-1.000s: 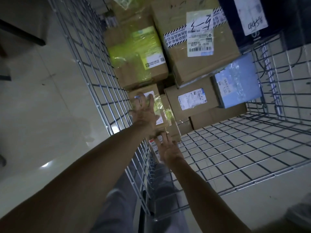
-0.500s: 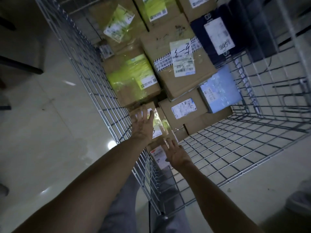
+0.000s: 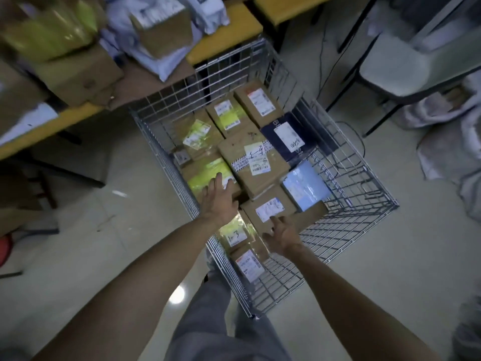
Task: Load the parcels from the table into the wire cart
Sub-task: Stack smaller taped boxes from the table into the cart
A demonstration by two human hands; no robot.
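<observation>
Parcels (image 3: 253, 162) packed against the left wall of the wire cart (image 3: 364, 178).
Left hand (image 3: 220, 196) spread, apparently touching a yellow-taped box (image 3: 205, 174); right hand (image 3: 282, 231) relaxed, holding nothing; bare mesh floor (image 3: 335, 230) to the right.

Table parcels (image 3: 161, 29) are blurred; labels too small to read.

Labelled cardboard parcels (image 3: 253, 165) inside wire cart (image 3: 364, 188)
</observation>
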